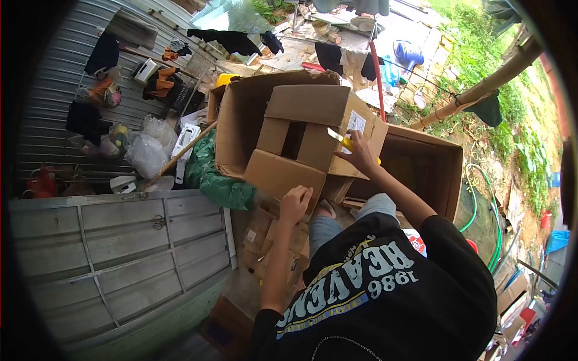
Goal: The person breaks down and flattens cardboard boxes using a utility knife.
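Note:
A cardboard box [313,105] sits tilted in front of me with its flaps spread and a dark gap between them. My right hand [363,155] is closed around a yellow-handled knife [347,143], its pale blade bare and pointing to the upper left over the box's edge. At the near flap [283,174], my left hand [294,206] has its fingers curled against the lower edge. Part of that grip is hidden. A white printed label [356,122] shows on the box side, beside the knife.
Larger open cartons stand behind the box [238,126] and at its right [433,174]. Flattened cardboard [259,231] lies by my feet. A green plastic sack [217,174] and a metal-framed panel [120,253] are at left. A green hose [498,222] curls at right.

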Available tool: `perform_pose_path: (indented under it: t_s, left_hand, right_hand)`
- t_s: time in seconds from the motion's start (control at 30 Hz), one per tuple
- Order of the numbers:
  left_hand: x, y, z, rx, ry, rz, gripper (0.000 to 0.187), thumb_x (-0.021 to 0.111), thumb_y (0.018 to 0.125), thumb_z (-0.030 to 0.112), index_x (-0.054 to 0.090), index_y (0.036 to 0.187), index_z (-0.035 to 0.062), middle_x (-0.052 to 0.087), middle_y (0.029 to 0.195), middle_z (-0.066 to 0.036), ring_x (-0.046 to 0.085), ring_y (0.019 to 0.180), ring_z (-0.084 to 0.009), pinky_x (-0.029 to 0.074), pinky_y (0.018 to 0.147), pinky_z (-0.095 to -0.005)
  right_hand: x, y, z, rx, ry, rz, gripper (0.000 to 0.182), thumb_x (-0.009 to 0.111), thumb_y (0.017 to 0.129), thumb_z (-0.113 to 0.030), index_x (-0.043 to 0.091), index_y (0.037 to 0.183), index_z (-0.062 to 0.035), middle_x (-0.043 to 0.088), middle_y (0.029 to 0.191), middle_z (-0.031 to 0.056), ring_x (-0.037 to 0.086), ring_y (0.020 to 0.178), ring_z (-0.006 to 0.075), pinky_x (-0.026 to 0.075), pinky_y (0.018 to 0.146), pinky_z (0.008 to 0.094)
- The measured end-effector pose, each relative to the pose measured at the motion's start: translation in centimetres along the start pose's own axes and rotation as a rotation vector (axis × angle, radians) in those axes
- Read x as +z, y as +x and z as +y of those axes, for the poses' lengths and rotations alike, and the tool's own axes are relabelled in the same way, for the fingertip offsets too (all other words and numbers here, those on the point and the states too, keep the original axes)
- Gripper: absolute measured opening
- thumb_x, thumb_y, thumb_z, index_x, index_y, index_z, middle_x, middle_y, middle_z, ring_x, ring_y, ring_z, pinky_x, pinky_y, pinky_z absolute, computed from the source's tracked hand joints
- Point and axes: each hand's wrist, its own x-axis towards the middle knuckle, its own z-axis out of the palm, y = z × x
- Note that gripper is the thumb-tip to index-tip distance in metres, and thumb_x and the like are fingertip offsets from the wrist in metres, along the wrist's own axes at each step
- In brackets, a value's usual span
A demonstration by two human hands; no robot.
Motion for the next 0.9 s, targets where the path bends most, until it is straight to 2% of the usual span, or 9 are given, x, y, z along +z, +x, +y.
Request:
perform_pose_path:
  t_s: [0.07,0.13,0.23,0.3,0.4,0.47,0.53,0.63,0.9]
  left_hand:
    - [1.3,3.1,-2.5,0.003,-0.076,-0.001,0.029,0.045,0.087,0.027,0.057,0.080,0.0014,0.059,0.079,-0.010,0.057,0.066,-0.0244,0.044,0.058,-0.0317]
    - [1.7,6.9,-4.2,-0.402,-0.617,-0.058,0.027,0.043,0.088,0.025,0.055,0.089,0.0010,0.058,0.076,-0.007,0.058,0.064,-0.0181,0.045,0.058,-0.0290]
    - [3.5,12.4,-3.2,-0.317,-0.688,0.054,0.026,0.043,0.089,0.023,0.050,0.101,0.0008,0.056,0.083,-0.008,0.058,0.072,-0.0150,0.047,0.062,-0.0267]
    - [4.9,16.4,-2.6,-0.428,-1.402,0.117,0.031,0.047,0.087,0.024,0.046,0.107,0.0005,0.053,0.097,-0.010,0.056,0.085,-0.0193,0.047,0.074,-0.0304]
    - [4.9,20.4,-2.4,-0.430,-1.748,0.004,0.039,0.050,0.085,0.026,0.041,0.111,-0.0015,0.049,0.106,-0.011,0.051,0.097,-0.0222,0.044,0.083,-0.0347]
    - [5.9,21.0,-2.7,-0.417,-1.726,-0.050,0.045,0.052,0.084,0.028,0.035,0.118,0.0042,0.048,0.108,-0.009,0.047,0.103,-0.0227,0.039,0.087,-0.0375]
    - [6.1,20.6,-1.7,-0.437,-1.543,0.072,0.048,0.052,0.084,0.028,0.030,0.123,0.0118,0.045,0.114,-0.006,0.045,0.105,-0.0222,0.036,0.088,-0.0381]
    - [7.3,19.9,-1.9,-0.363,-1.609,-0.005,0.048,0.053,0.083,0.027,0.030,0.124,0.0171,0.042,0.117,-0.005,0.044,0.106,-0.0211,0.034,0.089,-0.0389]
    - [8.3,18.8,1.7,-0.411,-1.444,0.120,0.034,0.047,0.086,0.017,0.034,0.117,0.0111,0.048,0.106,-0.006,0.050,0.094,-0.0179,0.042,0.079,-0.0350]
  right_hand:
    - [1.1,0.6,-0.3,0.033,-0.029,-0.023,0.062,0.067,0.066,-0.044,0.043,0.104,-0.0009,0.053,0.098,0.0163,0.055,0.085,0.0338,0.045,0.070,0.0411]
    - [0.4,0.7,-1.8,0.184,0.037,-0.102,0.063,0.067,0.066,-0.044,0.042,0.104,-0.0012,0.055,0.094,0.0194,0.055,0.087,0.0341,0.044,0.071,0.0410]
    - [3.9,0.7,0.9,0.314,0.142,-0.089,0.058,0.067,0.065,-0.043,0.046,0.099,-0.0008,0.057,0.090,0.0212,0.056,0.086,0.0336,0.043,0.073,0.0393]
    - [2.9,0.9,-0.8,0.358,0.112,-0.093,0.058,0.067,0.064,-0.044,0.047,0.098,-0.0008,0.057,0.089,0.0212,0.056,0.085,0.0336,0.043,0.073,0.0393]
    - [3.1,0.1,-1.6,0.379,0.045,-0.085,0.054,0.064,0.067,-0.045,0.048,0.095,-0.0011,0.059,0.082,0.0199,0.058,0.080,0.0332,0.044,0.071,0.0404]
    - [2.2,-0.6,-2.0,0.291,-0.156,-0.098,0.048,0.056,0.073,-0.047,0.050,0.085,-0.0016,0.059,0.074,0.0175,0.059,0.072,0.0316,0.045,0.064,0.0407]
    - [0.4,-0.4,-3.1,0.257,-0.258,-0.099,0.047,0.052,0.076,-0.048,0.050,0.080,-0.0019,0.059,0.069,0.0163,0.060,0.068,0.0308,0.045,0.061,0.0408]
    - [-2.3,0.3,-2.8,0.138,-0.521,-0.094,0.050,0.046,0.078,-0.052,0.052,0.071,-0.0031,0.056,0.060,0.0121,0.059,0.055,0.0255,0.045,0.047,0.0346]
    - [-7.2,2.6,0.7,-0.154,-0.758,-0.169,0.043,0.049,0.078,-0.049,0.054,0.074,-0.0058,0.058,0.059,0.0100,0.060,0.054,0.0230,0.045,0.047,0.0323]
